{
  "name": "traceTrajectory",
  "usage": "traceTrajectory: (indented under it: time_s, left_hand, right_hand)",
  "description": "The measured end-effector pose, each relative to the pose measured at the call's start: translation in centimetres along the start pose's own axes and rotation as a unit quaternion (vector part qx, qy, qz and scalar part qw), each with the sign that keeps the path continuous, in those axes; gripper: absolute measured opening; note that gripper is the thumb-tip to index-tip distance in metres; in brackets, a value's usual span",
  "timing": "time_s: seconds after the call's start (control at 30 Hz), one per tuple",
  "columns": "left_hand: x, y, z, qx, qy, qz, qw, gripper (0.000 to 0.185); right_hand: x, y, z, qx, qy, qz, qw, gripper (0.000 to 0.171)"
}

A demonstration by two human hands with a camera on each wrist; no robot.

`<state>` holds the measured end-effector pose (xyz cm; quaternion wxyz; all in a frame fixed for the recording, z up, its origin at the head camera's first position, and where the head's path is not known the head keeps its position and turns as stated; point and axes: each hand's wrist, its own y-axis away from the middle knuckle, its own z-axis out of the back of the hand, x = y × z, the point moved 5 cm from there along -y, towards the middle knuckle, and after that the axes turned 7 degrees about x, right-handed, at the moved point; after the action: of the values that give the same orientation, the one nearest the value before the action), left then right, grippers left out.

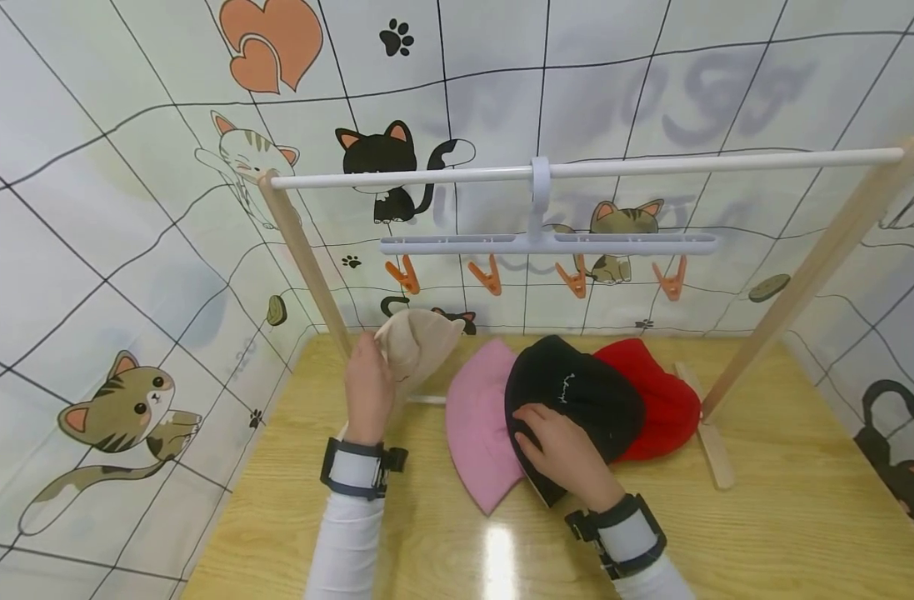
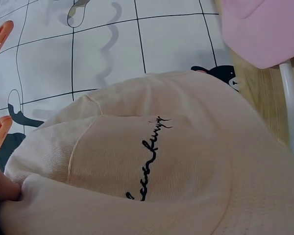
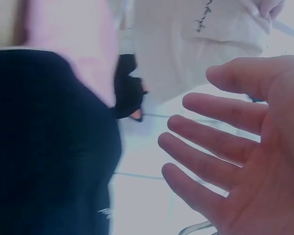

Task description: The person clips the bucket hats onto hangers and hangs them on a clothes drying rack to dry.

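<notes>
Wearing white sleeves (image 1: 344,542) up front at 7 and 5 o'clock, running into wrist straps (image 1: 355,468). Pinching beige hat (image 1: 422,350) by its left side with left hand (image 1: 370,385), near centre at 7-8 o'clock; holding it up over wood table (image 1: 824,467). Reaching over black hat (image 1: 584,392) at 4 o'clock with right hand (image 1: 569,454), fingers spread, palm facing right wrist camera, fingertips apart from the hat in that view. Seeing pink hat (image 1: 475,417) at 6 o'clock and red hat (image 1: 670,408) at 4, both partly covered by black hat, lying on table. Seeing white hanger (image 1: 621,244) at 1 o'clock, hooked on white rod (image 1: 457,175), with four orange clips (image 1: 495,283) hanging beneath. Seeing rod carried by wooden legs (image 1: 801,279) at 9-10 and 3 o'clock.
</notes>
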<state>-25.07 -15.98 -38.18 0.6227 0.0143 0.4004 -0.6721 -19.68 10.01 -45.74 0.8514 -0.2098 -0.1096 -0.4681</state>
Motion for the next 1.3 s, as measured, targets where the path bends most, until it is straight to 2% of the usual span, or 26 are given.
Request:
traceTrajectory:
  time_s: [0.23,0.53,0.67,0.93,1.07,1.2,1.3]
  left_hand:
    - [-0.7,0.1,-0.1,-0.011,-0.004,-0.017,0.9998,0.007]
    - [-1.1,0.0,0.1,-0.004,-0.007,-0.019,0.9998,0.012]
    - [-1.1,-0.3,0.1,0.0,-0.009,-0.027,0.9996,0.016]
    - [-1.3,-0.7,0.3,0.019,0.009,-0.039,0.999,0.015]
    - [-1.3,-1.1,0.4,0.028,0.018,-0.045,0.9984,0.015]
    - [-1.0,-1.4,0.5,0.036,0.03,-0.044,0.9979,0.015]
    - [-0.9,-1.5,0.5,0.049,0.043,-0.04,0.9971,0.015]
  right_hand:
    - [1.9,-3.5,2.1,-0.002,0.031,0.039,0.999,0.029]
    - [4.4,-8.1,4.3,-0.011,0.062,0.133,0.989,0.021]
    - [4.7,-10.2,4.8,-0.006,0.058,0.139,0.989,0.019]
    - [5.5,-13.6,5.1,-0.001,0.062,0.141,0.988,0.031]
    - [6.3,-15.1,5.7,-0.023,0.027,0.13,0.991,0.036]
    - [7.1,-16.4,6.4,-0.047,-0.028,0.108,0.993,0.038]
    - [7.5,-17.2,6.9,-0.051,-0.09,0.086,0.991,0.042]
